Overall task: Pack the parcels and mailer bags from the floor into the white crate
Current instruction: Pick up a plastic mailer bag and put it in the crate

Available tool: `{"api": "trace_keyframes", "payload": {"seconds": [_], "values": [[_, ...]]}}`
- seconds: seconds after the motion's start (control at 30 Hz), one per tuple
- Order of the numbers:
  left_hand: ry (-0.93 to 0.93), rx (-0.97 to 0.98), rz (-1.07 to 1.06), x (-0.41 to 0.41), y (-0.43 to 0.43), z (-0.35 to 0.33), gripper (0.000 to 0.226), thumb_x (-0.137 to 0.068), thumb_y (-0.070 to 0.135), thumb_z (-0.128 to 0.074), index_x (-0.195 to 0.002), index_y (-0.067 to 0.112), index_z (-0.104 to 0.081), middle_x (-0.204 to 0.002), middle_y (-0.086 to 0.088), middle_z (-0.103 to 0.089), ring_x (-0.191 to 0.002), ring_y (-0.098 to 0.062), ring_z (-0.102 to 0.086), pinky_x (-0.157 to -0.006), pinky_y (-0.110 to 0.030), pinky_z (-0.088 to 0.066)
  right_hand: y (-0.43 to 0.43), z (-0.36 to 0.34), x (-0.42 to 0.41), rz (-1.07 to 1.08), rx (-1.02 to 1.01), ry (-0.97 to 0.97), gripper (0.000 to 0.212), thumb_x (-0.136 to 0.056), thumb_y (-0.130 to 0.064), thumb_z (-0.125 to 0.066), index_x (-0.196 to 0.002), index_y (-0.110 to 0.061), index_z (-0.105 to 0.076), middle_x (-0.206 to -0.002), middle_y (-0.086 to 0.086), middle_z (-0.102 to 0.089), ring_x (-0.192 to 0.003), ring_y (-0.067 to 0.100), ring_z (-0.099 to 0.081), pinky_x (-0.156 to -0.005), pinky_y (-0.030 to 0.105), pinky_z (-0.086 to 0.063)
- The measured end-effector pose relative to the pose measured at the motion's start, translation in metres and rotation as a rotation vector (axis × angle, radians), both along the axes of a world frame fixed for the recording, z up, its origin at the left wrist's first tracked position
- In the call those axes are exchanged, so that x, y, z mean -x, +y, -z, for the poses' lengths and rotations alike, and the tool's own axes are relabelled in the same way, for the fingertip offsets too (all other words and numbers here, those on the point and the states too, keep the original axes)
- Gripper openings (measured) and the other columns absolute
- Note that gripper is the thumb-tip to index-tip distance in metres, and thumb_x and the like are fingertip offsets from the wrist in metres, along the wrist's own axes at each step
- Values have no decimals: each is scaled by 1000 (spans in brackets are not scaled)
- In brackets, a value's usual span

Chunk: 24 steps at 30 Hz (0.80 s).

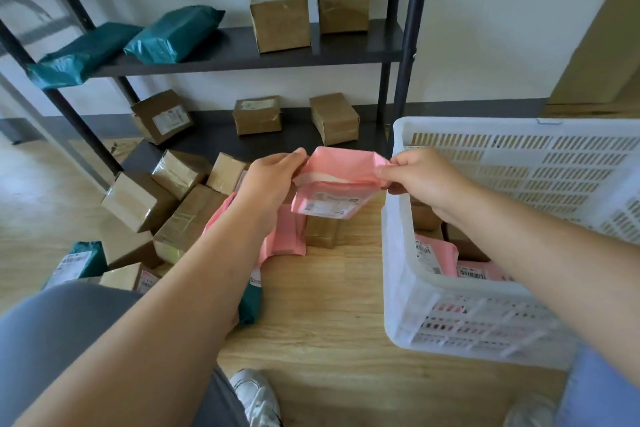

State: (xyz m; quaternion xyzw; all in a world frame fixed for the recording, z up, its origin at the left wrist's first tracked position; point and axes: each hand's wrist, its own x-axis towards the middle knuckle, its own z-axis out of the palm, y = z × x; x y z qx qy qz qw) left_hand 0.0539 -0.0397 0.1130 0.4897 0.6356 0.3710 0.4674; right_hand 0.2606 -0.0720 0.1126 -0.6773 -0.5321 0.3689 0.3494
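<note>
Grip clamped: left hand (268, 181) and right hand (421, 180) pinch the crinkled, glossy pink mailer bag (337, 172).

Pink mailer bag (337, 180), white slotted crate (398, 253), teal bags (173, 33), brown boxes (280, 17)

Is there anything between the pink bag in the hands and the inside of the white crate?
Only the left wall of the crate. The pink bag, pinched by left hand and right hand, hangs beside it, about at rim height. Nothing else visible intervenes. Inside already lie other bags and boxes.
</note>
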Motion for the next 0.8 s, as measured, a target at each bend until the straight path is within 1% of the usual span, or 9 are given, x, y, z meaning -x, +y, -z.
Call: {"api": "trace_keyframes", "payload": {"seconds": [0.13,0.27,0.33,0.43,0.53,0.6,0.67,0.73,0.8], "values": [[80,-121,167,5,-2,-2,24,-88,51,-59,-95,30,-68,-90,9,-71,-87,-9,-64,-70,-22,-46,9,-2,-6,55,74,200,13,-88,-6,-64,-76,-3,-67,-89,16,-74,-85,25,-73,-81,33,-59],[241,-208,220,8,0,4,6,-85,36,-70,-87,33,-66,-87,14,-69,-81,-5,-67,-68,-24,-57,8,2,-6,93,150,332,19,-86,0,-55,-71,-2,-65,-79,15,-73,-83,29,-73,-76,33,-59],[297,-228,198,5,1,7,10,-87,34,-69,-92,26,-70,-88,11,-70,-82,-8,-67,-74,-31,-59,6,5,-6,99,133,352,22,-89,-8,-58,-69,-4,-66,-79,15,-73,-84,30,-73,-76,33,-59],[323,-230,157,1,1,8,16,-89,35,-65,-90,21,-70,-84,8,-68,-82,-15,-67,-75,-36,-57,7,7,-6,106,106,360,35,-93,-39,-61,-90,-6,-73,-86,12,-75,-86,28,-73,-80,35,-59],[402,-263,116,-2,3,7,23,-92,38,-61,-89,17,-70,-80,4,-67,-82,-24,-67,-75,-42,-56,7,5,-3,133,51,110,45,-89,-55,-57,-110,-17,-65,-96,7,-71,-90,22,-70,-86,39,-57],[498,-292,127,-5,4,8,25,-94,40,-57,-93,18,-69,-82,4,-67,-79,-21,-66,-73,-40,-57,4,3,-1,123,-98,-157,47,-89,-49,-59,-123,-16,-57,-108,5,-66,-94,19,-64,-83,36,-52],[619,-358,160,-8,2,9,26,-95,43,-53,-94,21,-67,-86,4,-68,-74,-19,-64,-68,-38,-57,0,0,0,57,-277,-322,47,-90,-37,-64,-131,-18,-52,-117,-2,-59,-98,12,-57,-80,25,-42],[763,-506,178,-12,0,12,26,-96,43,-50,-95,23,-68,-87,5,-69,-74,-16,-60,-74,-36,-52,-1,-1,1,-33,-422,-438,44,-89,-30,-66,-130,-20,-55,-121,-1,-57,-105,13,-55,-84,23,-40],[882,-691,212,-16,-3,15,26,-97,39,-51,-95,21,-69,-89,5,-68,-81,-16,-55,-83,-31,-39,-2,-1,5,-130,-518,-524,36,-90,-27,-66,-125,-24,-61,-115,-1,-58,-107,15,-54,-86,27,-43]]}}
